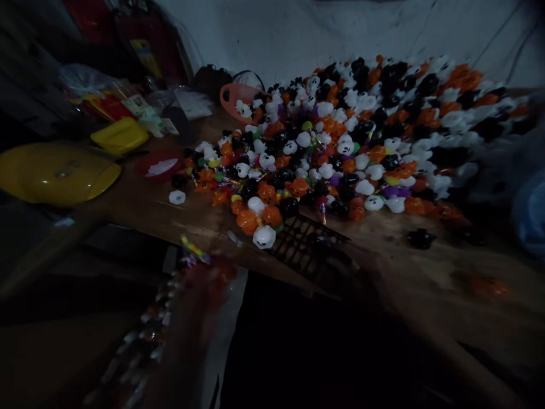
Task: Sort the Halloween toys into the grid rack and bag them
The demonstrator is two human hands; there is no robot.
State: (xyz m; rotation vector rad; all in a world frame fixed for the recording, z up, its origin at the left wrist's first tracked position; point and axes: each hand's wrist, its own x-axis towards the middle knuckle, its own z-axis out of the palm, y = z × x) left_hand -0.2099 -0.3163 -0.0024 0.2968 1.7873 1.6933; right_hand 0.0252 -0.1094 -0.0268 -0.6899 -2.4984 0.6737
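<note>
The left fingers (212,275) seem at carrying step, colourful piece (195,251) just ahead, closure I cannot tell; next move needs steadiness.

Head view, forward and down over table (426,264).

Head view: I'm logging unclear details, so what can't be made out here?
All in the head view:
Left hand: smeared by blur; finger positions are unclear.
Right hand: lost in shadow; whether it grips anything can't be told.
Black grid: its right part fades into darkness near that hand.
Blue object: cut off by the right edge.
Orange piece: too blurred to show its shape.
</note>
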